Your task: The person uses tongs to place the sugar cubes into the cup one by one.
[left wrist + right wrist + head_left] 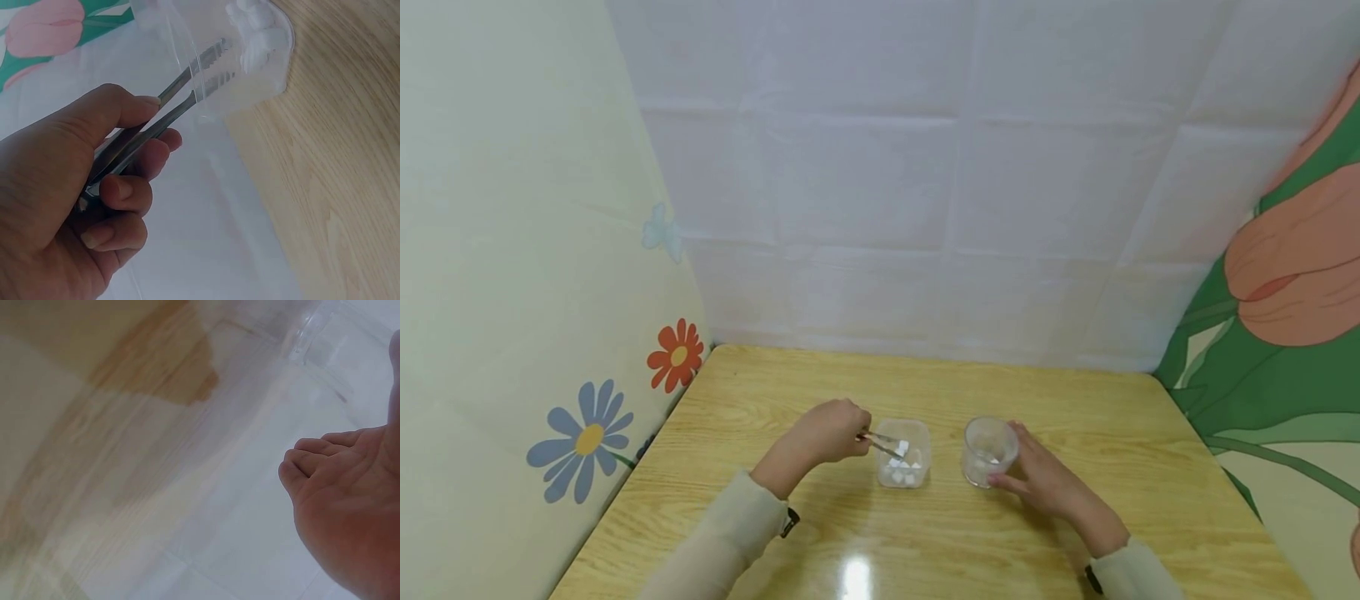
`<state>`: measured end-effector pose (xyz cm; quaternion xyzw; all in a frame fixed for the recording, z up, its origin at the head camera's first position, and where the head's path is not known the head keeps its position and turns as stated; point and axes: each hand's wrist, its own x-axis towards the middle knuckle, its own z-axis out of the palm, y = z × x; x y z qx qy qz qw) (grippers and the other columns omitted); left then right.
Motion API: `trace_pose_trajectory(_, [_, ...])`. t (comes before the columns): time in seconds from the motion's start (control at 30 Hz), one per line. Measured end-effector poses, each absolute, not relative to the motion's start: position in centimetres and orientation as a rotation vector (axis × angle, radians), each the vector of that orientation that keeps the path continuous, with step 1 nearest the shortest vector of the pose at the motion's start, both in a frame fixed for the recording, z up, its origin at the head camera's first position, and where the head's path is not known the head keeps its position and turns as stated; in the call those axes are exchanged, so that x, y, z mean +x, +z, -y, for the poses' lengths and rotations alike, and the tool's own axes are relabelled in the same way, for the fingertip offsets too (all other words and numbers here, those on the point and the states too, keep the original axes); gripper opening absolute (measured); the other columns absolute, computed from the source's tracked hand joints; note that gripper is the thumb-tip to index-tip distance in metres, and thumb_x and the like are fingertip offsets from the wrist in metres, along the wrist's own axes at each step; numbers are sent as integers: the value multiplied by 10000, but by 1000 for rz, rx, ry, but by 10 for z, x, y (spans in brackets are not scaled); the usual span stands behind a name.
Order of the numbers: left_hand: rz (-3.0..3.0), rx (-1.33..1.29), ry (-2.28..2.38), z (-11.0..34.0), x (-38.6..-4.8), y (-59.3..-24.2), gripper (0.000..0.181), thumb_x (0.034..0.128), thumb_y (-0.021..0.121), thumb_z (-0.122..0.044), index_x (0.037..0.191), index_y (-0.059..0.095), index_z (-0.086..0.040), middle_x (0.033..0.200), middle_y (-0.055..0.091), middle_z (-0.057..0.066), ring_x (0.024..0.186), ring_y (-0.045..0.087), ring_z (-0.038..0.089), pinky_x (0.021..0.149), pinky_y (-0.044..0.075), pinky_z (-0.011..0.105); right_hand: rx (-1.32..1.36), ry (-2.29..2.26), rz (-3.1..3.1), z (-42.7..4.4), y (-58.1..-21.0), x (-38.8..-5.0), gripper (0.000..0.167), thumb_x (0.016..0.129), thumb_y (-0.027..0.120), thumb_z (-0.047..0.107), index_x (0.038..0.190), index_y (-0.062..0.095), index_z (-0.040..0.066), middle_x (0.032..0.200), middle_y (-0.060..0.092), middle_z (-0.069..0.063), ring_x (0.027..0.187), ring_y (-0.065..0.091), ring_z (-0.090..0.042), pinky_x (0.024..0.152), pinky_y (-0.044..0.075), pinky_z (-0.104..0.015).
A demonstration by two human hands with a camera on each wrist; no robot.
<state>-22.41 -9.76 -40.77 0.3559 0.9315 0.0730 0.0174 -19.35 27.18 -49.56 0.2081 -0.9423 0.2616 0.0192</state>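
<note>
My left hand (831, 431) grips metal tongs (150, 131), thumb on one arm and fingers curled round the other. The tongs' toothed tips stand apart inside a clear plastic container (922, 429), close to the white cubes (904, 478). Whether a cube sits between the tips, I cannot tell. To the right stands a clear glass cup (976, 468) with something whitish low inside it. My right hand (1047, 477) holds the cup from its right side, thumb at the front and fingers behind. In the right wrist view the cup (322, 347) shows only faintly.
The container and cup stand side by side on a wood-grain table (805, 375), a small gap apart. A pale hanging cloth (880, 208) closes off the back. Flower-printed cloths border the left and right sides.
</note>
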Motion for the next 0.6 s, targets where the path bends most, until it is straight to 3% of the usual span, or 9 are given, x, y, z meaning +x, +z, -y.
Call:
trace_pose_trajectory(0.23, [-2893,1048,222,92,-222,-407,227,934,710,-165,726,618,-169,598,493,-74,512,335,56,507,313,233,625,817,2948,-271,-493,-193,948,905,712,505,1527,301,-80,1545,299,-370,1437,255,-556,1095,276,-692])
trace_pose_trajectory(0.6, [-2933,1001,167,84,-220,-409,258,913,731,-189,691,602,-161,578,487,-66,505,352,75,506,345,258,631,832,2945,-271,-493,-193,934,902,714,505,1531,314,-58,1548,302,-363,1439,248,-557,1096,271,-694])
